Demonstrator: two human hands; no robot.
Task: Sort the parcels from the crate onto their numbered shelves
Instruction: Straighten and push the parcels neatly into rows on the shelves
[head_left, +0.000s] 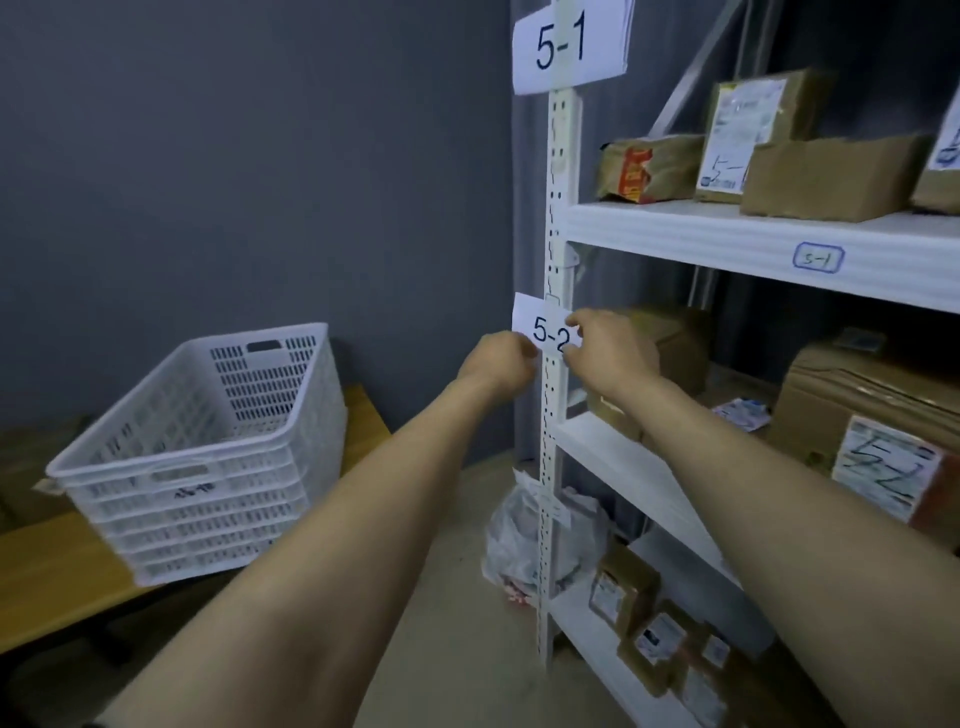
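White paper label marked 5-2 (545, 330) is pinched at its edges by my left hand (498, 364) and right hand (608, 348), fingers curled, no parcel held; I should press it flat and level on the white perforated steel upright (560, 171). The white slatted plastic crate (208, 452) sits on the wooden table (52, 587), well left; brown cardboard parcels (831, 176) lie on the white shelves (727, 234), nothing in my way.

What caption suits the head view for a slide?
Left hand and right hand hold the 5-2 label on the shelf post; the white crate stands aside.
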